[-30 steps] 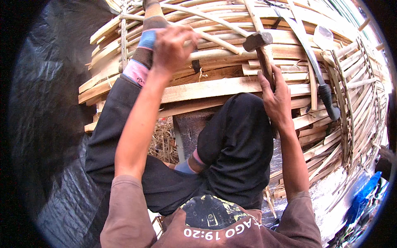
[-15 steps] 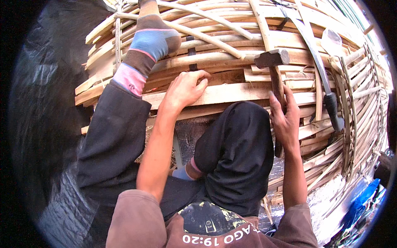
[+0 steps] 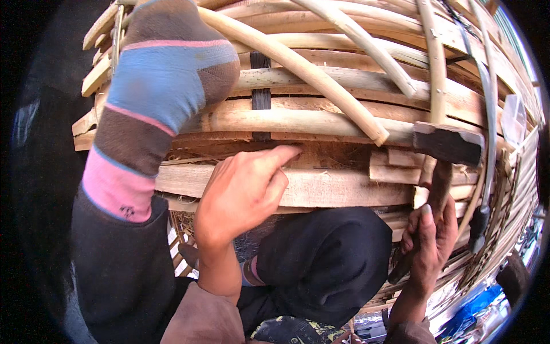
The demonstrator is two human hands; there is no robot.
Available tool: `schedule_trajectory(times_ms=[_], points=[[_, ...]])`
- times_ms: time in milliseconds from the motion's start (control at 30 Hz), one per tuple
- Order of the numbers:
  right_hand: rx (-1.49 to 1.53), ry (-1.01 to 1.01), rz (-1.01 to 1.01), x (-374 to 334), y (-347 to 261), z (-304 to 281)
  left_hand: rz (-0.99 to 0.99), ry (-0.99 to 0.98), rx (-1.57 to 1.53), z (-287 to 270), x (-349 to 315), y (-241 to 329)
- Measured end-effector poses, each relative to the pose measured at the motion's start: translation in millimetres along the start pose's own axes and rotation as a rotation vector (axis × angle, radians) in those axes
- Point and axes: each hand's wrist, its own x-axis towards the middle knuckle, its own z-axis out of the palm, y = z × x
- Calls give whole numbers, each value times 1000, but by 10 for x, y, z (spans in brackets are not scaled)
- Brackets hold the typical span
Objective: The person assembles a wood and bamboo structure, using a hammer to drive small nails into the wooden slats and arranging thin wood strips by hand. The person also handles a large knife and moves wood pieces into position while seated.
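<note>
One hammer (image 3: 440, 184), handle aslant within the wrapped fingers of the right hand (image 3: 429, 238), sits right of the left hand (image 3: 240, 195), nearer a crosswise plank (image 3: 344, 188), index finger extended, any grip unclear.

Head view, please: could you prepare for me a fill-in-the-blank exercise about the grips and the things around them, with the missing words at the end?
1. The right grip holds a metal-headed ____.
2. The ____ grip is over the pale squared plank.
3. The large striped sock at the upper left shows brown, pink and ____ bands.
4. The narrow strip running across the round poles is ____ in colour.

Missing words: hammer; left; blue; black.
</note>
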Motion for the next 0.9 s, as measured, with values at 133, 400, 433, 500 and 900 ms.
schedule_trajectory(times_ms=[133,400,433,500,900], points=[[-51,28,-64,8,60,-17,85,30,64,123,51,27],[111,-39,25,-51,94,-146,282,125,350,100,135,126],[123,-49,7,-73,104,-148,329,115,409,25,154,127],[145,-63,-20,-122,111,-180,421,147,524,-59,218,182],[151,0,13,-344,239,-385,426,-33,878,79,326,290]])
